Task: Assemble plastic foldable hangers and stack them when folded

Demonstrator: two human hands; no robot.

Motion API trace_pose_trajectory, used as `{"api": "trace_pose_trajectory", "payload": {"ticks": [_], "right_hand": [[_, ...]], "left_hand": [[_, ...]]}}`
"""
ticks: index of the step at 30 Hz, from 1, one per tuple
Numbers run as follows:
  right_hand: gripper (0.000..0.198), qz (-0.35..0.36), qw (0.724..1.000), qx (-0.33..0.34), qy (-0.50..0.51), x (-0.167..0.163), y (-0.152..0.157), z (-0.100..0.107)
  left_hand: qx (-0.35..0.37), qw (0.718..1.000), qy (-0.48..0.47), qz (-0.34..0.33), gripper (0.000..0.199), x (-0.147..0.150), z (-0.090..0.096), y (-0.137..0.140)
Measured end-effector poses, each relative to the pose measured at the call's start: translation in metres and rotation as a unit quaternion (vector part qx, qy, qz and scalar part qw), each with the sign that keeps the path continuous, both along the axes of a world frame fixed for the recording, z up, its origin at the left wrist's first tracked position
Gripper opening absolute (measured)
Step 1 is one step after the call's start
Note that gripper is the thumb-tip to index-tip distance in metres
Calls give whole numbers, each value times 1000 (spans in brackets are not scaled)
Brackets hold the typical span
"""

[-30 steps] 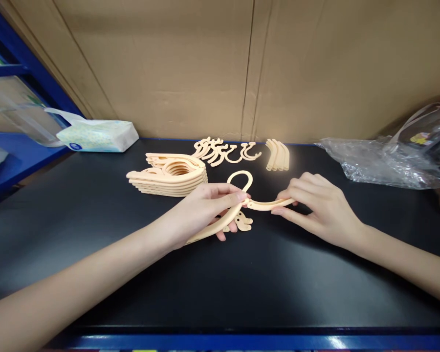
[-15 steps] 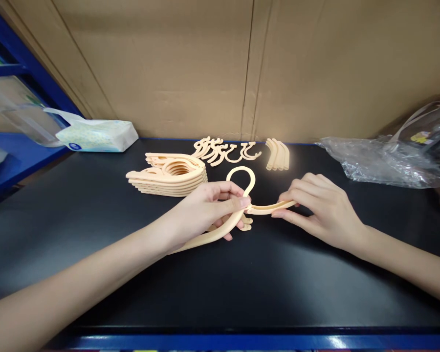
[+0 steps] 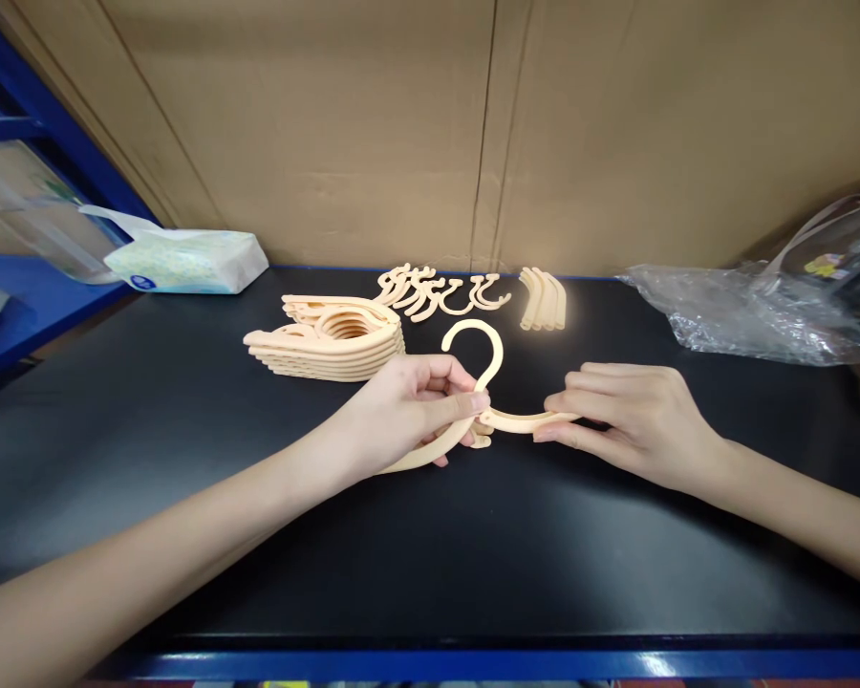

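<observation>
Between my two hands is a cream plastic folding hanger (image 3: 500, 355), its hook curving upward. My left hand (image 3: 408, 406) pinches it at the joint just below the hook, with thumb on top; one arm of the hanger runs down to the left, partly hidden by the hand. My right hand (image 3: 623, 411) grips the end of the other arm, which stretches to the right. A small tab pokes out below the joint. Just behind my left hand lies a stack of folded cream hangers (image 3: 322, 339).
Loose cream hooks (image 3: 422, 291) and several curved arm pieces (image 3: 543, 298) lie at the back of the black table (image 3: 473, 554). A tissue pack (image 3: 193, 263) sits at the back left, clear plastic bags (image 3: 731, 311) at the right. A cardboard wall (image 3: 315, 124) stands behind.
The hanger has turned slightly, so its hook shows a wider opening. My right hand has shifted a little downward with the right arm of the hanger. My left hand stays nearly in place.
</observation>
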State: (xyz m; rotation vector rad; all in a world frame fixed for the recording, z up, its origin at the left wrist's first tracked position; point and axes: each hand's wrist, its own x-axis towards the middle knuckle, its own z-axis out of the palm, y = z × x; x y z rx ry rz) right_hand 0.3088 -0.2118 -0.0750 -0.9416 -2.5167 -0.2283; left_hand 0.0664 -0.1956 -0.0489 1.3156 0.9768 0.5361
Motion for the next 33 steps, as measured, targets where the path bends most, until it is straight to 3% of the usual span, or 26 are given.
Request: {"api": "trace_pose_trajectory", "payload": {"ticks": [10,29,33], "right_hand": [[37,0,1000,-18,-4,-1,0,-1],[38,20,987,-159,32,2,1,7],[36,26,984,-172,42,5,5,6]], "left_hand": [[5,1000,16,12,16,1,0,1],[77,994,78,-18,23,1,-1,-6],[166,974,149,-42,27,2,-5,-10]]}}
